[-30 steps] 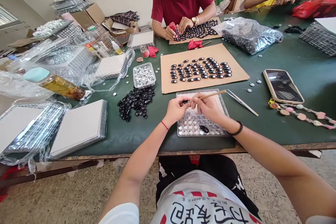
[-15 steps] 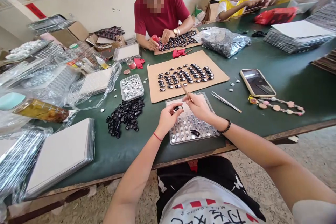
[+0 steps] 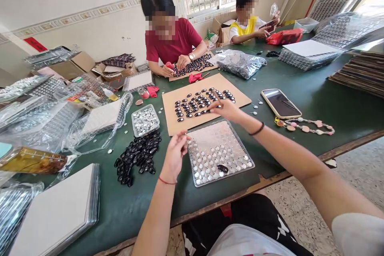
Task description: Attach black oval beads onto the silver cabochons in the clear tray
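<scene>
My right hand [image 3: 228,110] reaches over the near part of a cardboard sheet [image 3: 174,127], closed on a thin brown stick [image 3: 216,95]. Rows of black oval pieces with white faces [image 3: 195,109] lie on that sheet. My left hand [image 3: 176,152] is at the left edge of a clear plastic tray [image 3: 222,178], fingers curled together; whatever they may pinch is too small to make out. Small round metallic-looking discs fill the tray's nearer part, and one black piece [image 3: 222,168] rests on them. Left of my left hand is a heap of black pieces [image 3: 139,156].
A tub of small discs [image 3: 146,120] stands behind the heap. A phone [image 3: 281,103] with a bead strap lies to the right. Across the table, a person in red [image 3: 177,42] works over another cardboard sheet. Stacked trays [image 3: 60,208] and a drink bottle [image 3: 33,160] occupy the left.
My right hand has moved forward from the tray to the cardboard with the stick. My left hand has shifted left, and the black piece no longer shows in it. The view has tilted up.
</scene>
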